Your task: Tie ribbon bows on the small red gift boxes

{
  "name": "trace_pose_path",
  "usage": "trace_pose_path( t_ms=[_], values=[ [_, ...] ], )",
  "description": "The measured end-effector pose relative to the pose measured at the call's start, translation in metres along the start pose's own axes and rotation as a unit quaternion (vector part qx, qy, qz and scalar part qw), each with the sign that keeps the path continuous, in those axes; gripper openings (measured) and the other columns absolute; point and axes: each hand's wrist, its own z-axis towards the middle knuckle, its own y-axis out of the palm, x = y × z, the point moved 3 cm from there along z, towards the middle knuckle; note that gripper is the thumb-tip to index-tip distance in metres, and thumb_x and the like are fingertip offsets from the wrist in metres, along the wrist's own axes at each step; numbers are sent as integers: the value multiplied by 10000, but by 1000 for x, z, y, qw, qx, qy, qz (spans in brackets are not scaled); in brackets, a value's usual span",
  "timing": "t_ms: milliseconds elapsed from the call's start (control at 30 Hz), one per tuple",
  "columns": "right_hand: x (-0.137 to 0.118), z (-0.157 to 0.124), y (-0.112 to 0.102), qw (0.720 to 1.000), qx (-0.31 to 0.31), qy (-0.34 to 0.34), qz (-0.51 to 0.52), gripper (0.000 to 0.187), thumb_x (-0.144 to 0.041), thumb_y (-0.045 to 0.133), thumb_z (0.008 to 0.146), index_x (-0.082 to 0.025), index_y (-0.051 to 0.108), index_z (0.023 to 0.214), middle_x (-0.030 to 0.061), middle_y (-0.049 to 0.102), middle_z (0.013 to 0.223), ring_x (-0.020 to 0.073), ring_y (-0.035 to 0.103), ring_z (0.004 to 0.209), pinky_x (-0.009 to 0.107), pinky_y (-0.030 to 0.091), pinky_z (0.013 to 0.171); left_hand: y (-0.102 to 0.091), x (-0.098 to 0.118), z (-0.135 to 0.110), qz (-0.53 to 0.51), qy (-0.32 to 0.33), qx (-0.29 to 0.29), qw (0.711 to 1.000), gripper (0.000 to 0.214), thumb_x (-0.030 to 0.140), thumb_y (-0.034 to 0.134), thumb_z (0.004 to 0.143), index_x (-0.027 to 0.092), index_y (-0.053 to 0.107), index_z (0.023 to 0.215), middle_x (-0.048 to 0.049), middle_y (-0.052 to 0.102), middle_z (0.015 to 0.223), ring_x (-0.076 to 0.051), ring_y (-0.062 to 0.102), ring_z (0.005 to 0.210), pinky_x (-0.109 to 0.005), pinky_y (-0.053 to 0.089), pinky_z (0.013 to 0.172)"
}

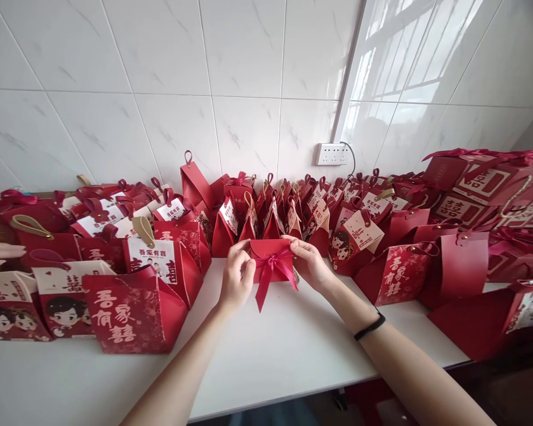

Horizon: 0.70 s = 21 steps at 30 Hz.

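The left hand (237, 277) and right hand (310, 264) gripped a small red box (269, 251) between them, steadying it upright on the table (270, 355), bow (273, 269) facing the person; more boxes (133, 313) crowded beyond and beside both hands.

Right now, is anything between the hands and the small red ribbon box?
Nothing visible. The left hand and right hand both grip the ribbon box by its sides, above the white table, with red gift bags around.
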Motion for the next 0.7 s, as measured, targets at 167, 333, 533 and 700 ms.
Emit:
trace_pose_path(
  t_ms=[167,333,533,700],
  values=[
    [3,1,-1,1000,4,10,0,331,-385,799,576,-185,646,791,18,579,822,132,492,696,264,414,681,1,-1,1,21,14,-4,1000,232,241,398,874,206,384,645,-117,557,1194,-183,598,940,-290,500,706],
    [2,2,0,1000,0,3,-22,326,-419,790,591,-186,625,747,25,585,859,137,509,707,278,431,704,0,-3,2,23,12,3,1000,237,247,398,873,206,388,640,-108,572,1184,-175,602,913,-277,492,686],
    [0,1,0,997,3,-18,-69,307,-408,770,631,-173,576,663,51,601,994,159,542,798,294,440,772,-2,-3,3,-3,5,9,1000,226,237,424,858,209,382,637,-101,595,1140,-184,601,985,-262,491,682],
    [4,2,1,996,5,-20,-88,314,-444,716,661,-182,573,762,30,575,815,156,534,739,298,450,719,0,-3,3,23,10,15,1000,219,228,411,870,209,377,654,-120,590,1157,-187,604,989,-279,487,725]
  ],
)
